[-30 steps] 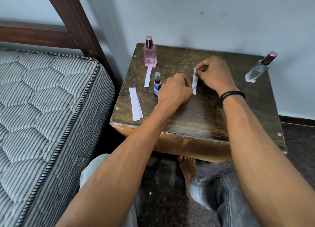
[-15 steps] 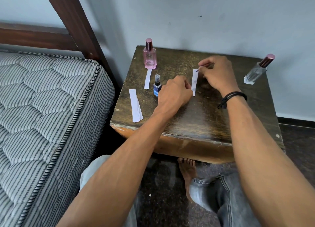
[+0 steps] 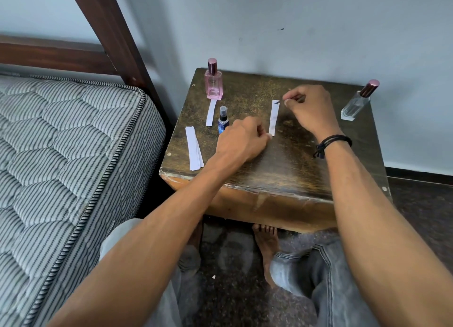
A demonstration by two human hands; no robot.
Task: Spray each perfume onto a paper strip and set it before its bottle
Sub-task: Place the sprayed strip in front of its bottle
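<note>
Left hand (image 3: 245, 140), fingers curled, pinches the strip's (image 3: 273, 117) near end against the tabletop (image 3: 294, 167). Right hand (image 3: 308, 108) pinches what looks like a pen (image 3: 295, 98), tip on the far end. It is probably marking the strip: hold the paper flat and write lightly so it doesn't skid. The strip lies between the blue bottle (image 3: 223, 120) and the clear bottle (image 3: 355, 106), before neither.

Bare tabletop (image 3: 289, 169) at 6 o'clock. In the way: pink bottle (image 3: 214, 86) at 11 o'clock, small blue bottle (image 3: 222, 123) at 9, clear bottle (image 3: 355, 106) at 2.
</note>
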